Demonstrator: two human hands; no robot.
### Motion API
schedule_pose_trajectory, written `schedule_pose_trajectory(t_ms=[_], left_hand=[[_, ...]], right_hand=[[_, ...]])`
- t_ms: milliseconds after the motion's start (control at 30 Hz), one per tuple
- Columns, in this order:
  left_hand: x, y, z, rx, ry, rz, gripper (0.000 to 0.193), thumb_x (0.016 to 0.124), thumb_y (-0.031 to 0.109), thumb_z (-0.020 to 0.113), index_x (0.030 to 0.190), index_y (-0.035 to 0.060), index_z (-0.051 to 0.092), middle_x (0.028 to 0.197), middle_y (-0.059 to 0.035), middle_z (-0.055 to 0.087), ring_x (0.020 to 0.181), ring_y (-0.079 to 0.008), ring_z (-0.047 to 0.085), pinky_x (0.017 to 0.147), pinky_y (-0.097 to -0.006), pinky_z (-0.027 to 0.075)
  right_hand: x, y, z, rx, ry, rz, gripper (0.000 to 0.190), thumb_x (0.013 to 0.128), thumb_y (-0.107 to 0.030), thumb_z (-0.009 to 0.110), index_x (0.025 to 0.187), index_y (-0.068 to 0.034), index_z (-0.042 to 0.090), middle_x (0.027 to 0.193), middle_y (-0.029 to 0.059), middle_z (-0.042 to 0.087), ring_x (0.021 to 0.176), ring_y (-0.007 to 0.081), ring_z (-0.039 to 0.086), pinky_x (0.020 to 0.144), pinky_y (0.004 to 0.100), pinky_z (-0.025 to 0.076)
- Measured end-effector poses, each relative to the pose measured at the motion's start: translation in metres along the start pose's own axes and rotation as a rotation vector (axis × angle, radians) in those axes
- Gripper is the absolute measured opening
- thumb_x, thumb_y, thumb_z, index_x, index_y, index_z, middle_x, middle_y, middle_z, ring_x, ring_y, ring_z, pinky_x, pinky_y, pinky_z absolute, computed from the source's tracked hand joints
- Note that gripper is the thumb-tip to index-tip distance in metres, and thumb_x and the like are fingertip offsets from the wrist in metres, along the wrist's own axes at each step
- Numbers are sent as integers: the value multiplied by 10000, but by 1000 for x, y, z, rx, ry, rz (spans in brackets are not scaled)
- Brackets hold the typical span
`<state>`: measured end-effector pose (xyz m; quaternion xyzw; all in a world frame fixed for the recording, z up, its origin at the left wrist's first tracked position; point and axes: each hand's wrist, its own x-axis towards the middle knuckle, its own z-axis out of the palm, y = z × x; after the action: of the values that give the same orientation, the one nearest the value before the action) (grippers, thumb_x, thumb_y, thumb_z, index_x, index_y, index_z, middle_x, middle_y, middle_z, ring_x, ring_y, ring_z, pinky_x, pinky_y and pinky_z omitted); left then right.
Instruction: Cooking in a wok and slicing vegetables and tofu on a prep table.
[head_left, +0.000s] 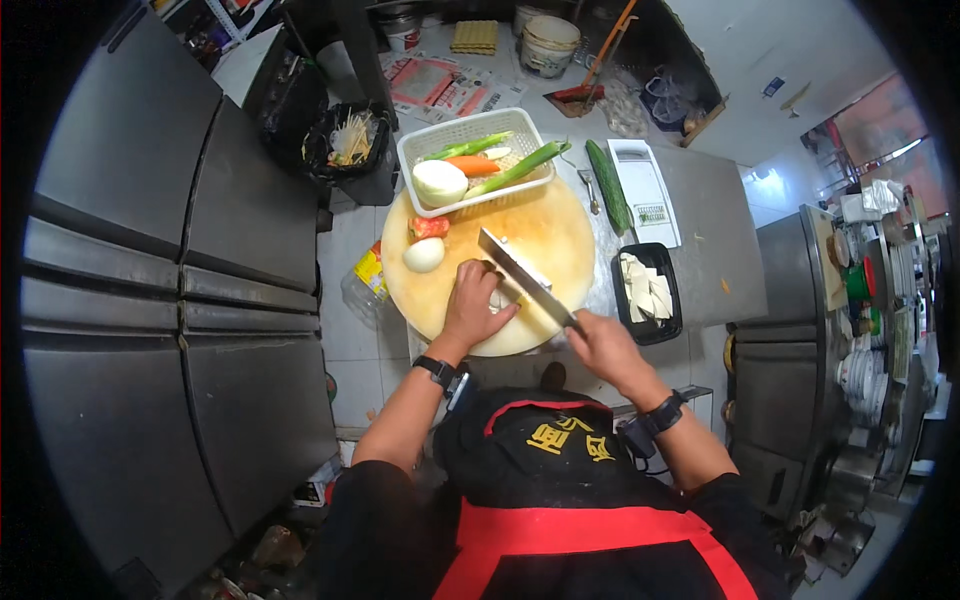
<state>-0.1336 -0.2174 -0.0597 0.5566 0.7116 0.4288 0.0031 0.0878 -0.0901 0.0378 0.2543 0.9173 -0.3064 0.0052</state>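
My right hand (611, 349) grips the handle of a cleaver (529, 283), its blade slanting across a round cutting board (401, 289). Just left of the blade, my left hand (476, 304) presses a small pale food piece (499, 301) onto the board, partly hidden by the fingers. White cut bits (538, 274) lie along the blade's far side. Farther left on the board are a halved onion (424, 255) and a red pepper piece (429, 227). A white plastic basket (517, 189) overlaps the board's far edge, holding a peeled onion (440, 184), a carrot (474, 165) and green stalks (525, 166).
Right of the board are a cucumber (609, 184), a white grater (645, 176), a metal utensil (591, 191) and a black tray (624, 319) of white slices. A lined bin (352, 176) stands left beyond the board. Steel cabinets (255, 202) flank the left side.
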Motion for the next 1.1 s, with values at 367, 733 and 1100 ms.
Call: schedule_pose_trajectory(t_ms=[367, 733, 1100], left_hand=[[30, 11, -7, -4, 365, -280, 341, 781, 77, 742, 1082, 9, 597, 1094, -178, 600, 1062, -375, 551, 946, -454, 450], [18, 44, 43, 64, -18, 93, 287, 774, 36, 686, 1060, 56, 686, 1179, -140, 649, 1212, -360, 553, 1039, -496, 392], [-1, 5, 24, 40, -168, 88, 375, 848, 160, 689, 1195, 29, 635, 1306, -161, 594, 1304, -372, 488, 1145, -534, 316]], right_hand=[[-14, 14, -3, -206, 223, -161, 422, 831, -193, 759, 1209, -60, 629, 844, 143, 596, 784, 346, 623, 667, 453, 501], [-31, 16, 24, -311, 232, -211, 463, 780, -145, 769, 1212, -60, 627, 815, 126, 544, 772, 330, 586, 647, 448, 465], [-106, 59, -21, -203, 139, -182, 389, 829, -149, 738, 1193, -70, 627, 837, 128, 585, 776, 326, 602, 655, 430, 467]])
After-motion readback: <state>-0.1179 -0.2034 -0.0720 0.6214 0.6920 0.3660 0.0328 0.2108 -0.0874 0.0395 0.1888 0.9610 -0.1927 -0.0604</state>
